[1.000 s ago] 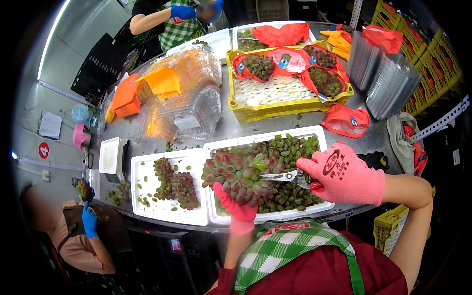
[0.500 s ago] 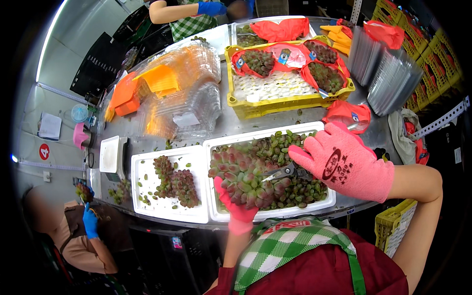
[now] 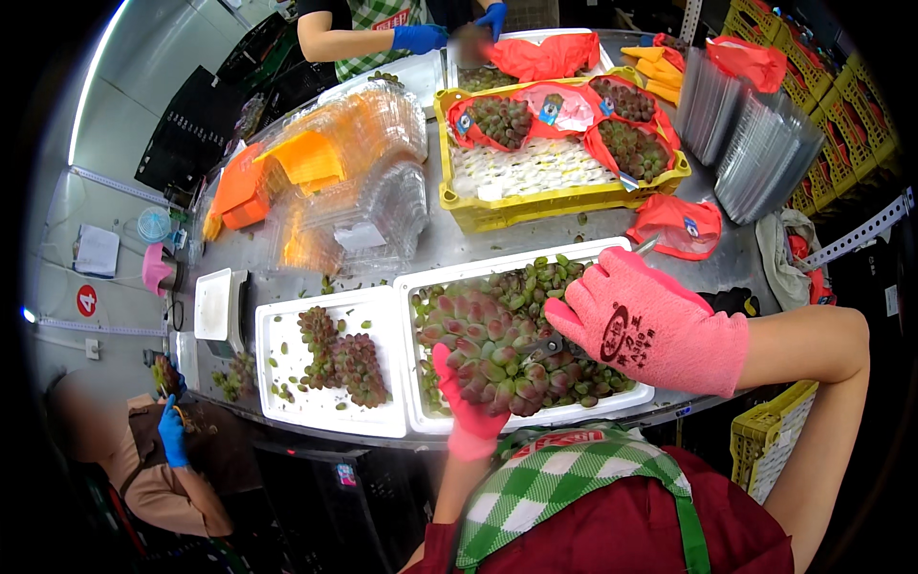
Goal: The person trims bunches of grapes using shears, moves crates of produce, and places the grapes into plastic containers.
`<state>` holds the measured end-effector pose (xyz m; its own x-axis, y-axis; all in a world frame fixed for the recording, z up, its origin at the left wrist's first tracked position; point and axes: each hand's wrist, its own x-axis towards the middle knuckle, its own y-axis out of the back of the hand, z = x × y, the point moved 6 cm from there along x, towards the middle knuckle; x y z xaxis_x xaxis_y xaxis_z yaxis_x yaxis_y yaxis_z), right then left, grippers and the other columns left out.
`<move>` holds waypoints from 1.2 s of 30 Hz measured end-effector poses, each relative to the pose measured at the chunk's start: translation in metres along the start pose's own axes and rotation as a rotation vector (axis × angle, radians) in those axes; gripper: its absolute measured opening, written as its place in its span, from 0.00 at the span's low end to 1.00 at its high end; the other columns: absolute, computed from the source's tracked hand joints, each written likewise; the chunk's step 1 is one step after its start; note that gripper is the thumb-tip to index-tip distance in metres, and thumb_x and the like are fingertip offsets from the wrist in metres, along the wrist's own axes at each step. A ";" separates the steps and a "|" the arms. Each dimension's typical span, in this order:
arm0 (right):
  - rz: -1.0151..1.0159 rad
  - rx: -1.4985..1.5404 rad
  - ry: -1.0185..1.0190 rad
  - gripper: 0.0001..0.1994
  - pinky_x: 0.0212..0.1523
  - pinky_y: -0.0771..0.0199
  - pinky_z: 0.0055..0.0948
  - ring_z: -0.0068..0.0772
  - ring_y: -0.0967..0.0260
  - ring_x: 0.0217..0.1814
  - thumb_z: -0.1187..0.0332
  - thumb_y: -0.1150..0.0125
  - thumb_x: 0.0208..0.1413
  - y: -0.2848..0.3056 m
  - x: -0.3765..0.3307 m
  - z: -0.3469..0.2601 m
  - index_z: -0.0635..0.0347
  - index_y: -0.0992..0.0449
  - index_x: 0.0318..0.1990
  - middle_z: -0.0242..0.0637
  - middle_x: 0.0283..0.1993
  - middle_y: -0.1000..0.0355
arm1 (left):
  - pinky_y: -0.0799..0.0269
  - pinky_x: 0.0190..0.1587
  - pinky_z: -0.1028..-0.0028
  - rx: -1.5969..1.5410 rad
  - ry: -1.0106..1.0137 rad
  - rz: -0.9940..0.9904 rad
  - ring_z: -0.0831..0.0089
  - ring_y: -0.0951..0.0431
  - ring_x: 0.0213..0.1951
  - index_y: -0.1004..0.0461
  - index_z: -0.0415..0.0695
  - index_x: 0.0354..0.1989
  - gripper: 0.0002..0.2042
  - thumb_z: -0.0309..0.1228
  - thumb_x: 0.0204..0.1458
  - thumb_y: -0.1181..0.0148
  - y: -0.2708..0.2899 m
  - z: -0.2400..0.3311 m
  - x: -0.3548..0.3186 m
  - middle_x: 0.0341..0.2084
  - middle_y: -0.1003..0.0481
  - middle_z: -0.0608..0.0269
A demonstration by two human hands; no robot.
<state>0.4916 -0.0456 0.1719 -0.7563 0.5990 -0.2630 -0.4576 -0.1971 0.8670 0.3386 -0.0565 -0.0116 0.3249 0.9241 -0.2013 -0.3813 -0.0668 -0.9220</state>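
My left hand (image 3: 466, 407), in a pink glove, holds a large bunch of green and reddish grapes (image 3: 483, 346) from below, over the right white tray (image 3: 432, 283). My right hand (image 3: 652, 323), also in a pink glove, grips small scissors (image 3: 541, 347) whose blades point into the right side of the bunch. Loose grapes and small clusters lie in that tray under the bunch. The left white tray (image 3: 287, 407) holds a smaller grape bunch (image 3: 346, 356) and scattered single grapes.
Behind the trays stand a yellow crate (image 3: 564, 199) with red-bagged grapes, an empty red bag (image 3: 681, 226), stacks of clear plastic punnets (image 3: 359, 187) and clear containers (image 3: 760, 143). A co-worker's blue-gloved hand (image 3: 419, 38) works at the far end. Another person's gloved hand (image 3: 173, 432) is at lower left.
My right hand with the scissors has shifted slightly left, closer onto the bunch. My left hand keeps holding the bunch. The co-worker at the far end has moved their hands.
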 end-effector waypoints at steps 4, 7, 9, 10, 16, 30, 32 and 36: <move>0.082 0.023 -0.005 0.08 0.36 0.39 0.32 0.31 0.32 0.32 0.64 0.45 0.50 -0.011 -0.005 -0.002 0.57 0.30 0.34 0.29 0.30 0.33 | 0.41 0.62 0.61 -0.150 0.062 -0.079 0.58 0.37 0.61 0.38 0.48 0.61 0.32 0.60 0.57 0.60 0.000 -0.002 0.000 0.61 0.37 0.57; -0.025 0.551 -0.085 0.11 0.35 0.36 0.35 0.34 0.28 0.34 0.61 0.43 0.48 -0.032 -0.007 0.013 0.57 0.30 0.34 0.34 0.28 0.31 | 0.39 0.61 0.60 -0.078 0.068 -0.053 0.56 0.38 0.61 0.38 0.48 0.61 0.32 0.59 0.58 0.60 -0.008 -0.004 0.000 0.61 0.38 0.56; -0.036 0.823 -0.082 0.12 0.34 0.33 0.36 0.37 0.27 0.34 0.59 0.41 0.46 -0.050 -0.010 0.021 0.57 0.30 0.33 0.38 0.26 0.30 | 0.40 0.62 0.58 -0.126 0.150 0.007 0.56 0.38 0.62 0.40 0.48 0.63 0.32 0.59 0.58 0.59 0.011 -0.010 0.000 0.62 0.38 0.56; -0.043 0.957 -0.074 0.13 0.34 0.31 0.37 0.38 0.26 0.34 0.58 0.41 0.44 -0.056 -0.009 0.025 0.57 0.30 0.33 0.40 0.25 0.30 | 0.41 0.62 0.57 -0.114 0.156 0.016 0.56 0.38 0.62 0.40 0.48 0.63 0.32 0.59 0.58 0.59 0.013 -0.011 0.000 0.62 0.38 0.56; -0.304 1.631 -0.073 0.22 0.31 0.32 0.35 0.38 0.31 0.27 0.59 0.37 0.45 -0.085 -0.014 0.020 0.59 0.28 0.47 0.39 0.24 0.30 | 0.44 0.64 0.56 -0.207 0.168 -0.021 0.56 0.40 0.63 0.45 0.49 0.66 0.34 0.59 0.58 0.61 0.005 -0.013 0.003 0.63 0.40 0.55; 0.195 0.415 -0.157 0.20 0.40 0.39 0.34 0.33 0.33 0.32 0.62 0.40 0.46 -0.029 -0.027 0.038 0.53 0.33 0.48 0.30 0.31 0.36 | 0.37 0.59 0.56 -0.605 0.214 -0.002 0.56 0.38 0.62 0.46 0.50 0.67 0.34 0.58 0.58 0.62 0.001 -0.013 0.013 0.64 0.41 0.57; 0.169 0.324 -0.125 0.17 0.39 0.39 0.33 0.30 0.33 0.31 0.63 0.44 0.50 -0.027 -0.027 0.030 0.52 0.33 0.49 0.29 0.30 0.37 | 0.34 0.57 0.56 -0.405 0.273 0.019 0.56 0.37 0.61 0.45 0.49 0.67 0.34 0.58 0.58 0.61 -0.004 -0.012 0.011 0.63 0.40 0.57; 0.102 0.085 0.010 0.15 0.32 0.42 0.32 0.27 0.35 0.27 0.66 0.49 0.52 -0.029 -0.021 0.020 0.53 0.31 0.49 0.28 0.27 0.40 | 0.32 0.55 0.56 -0.737 0.395 -0.248 0.57 0.36 0.61 0.45 0.48 0.66 0.34 0.58 0.58 0.59 -0.027 -0.011 0.009 0.61 0.37 0.56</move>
<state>0.5297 -0.0369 0.1602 -0.8019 0.5712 -0.1755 -0.3372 -0.1900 0.9221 0.3614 -0.0504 0.0079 0.6524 0.7555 0.0600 0.3535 -0.2333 -0.9059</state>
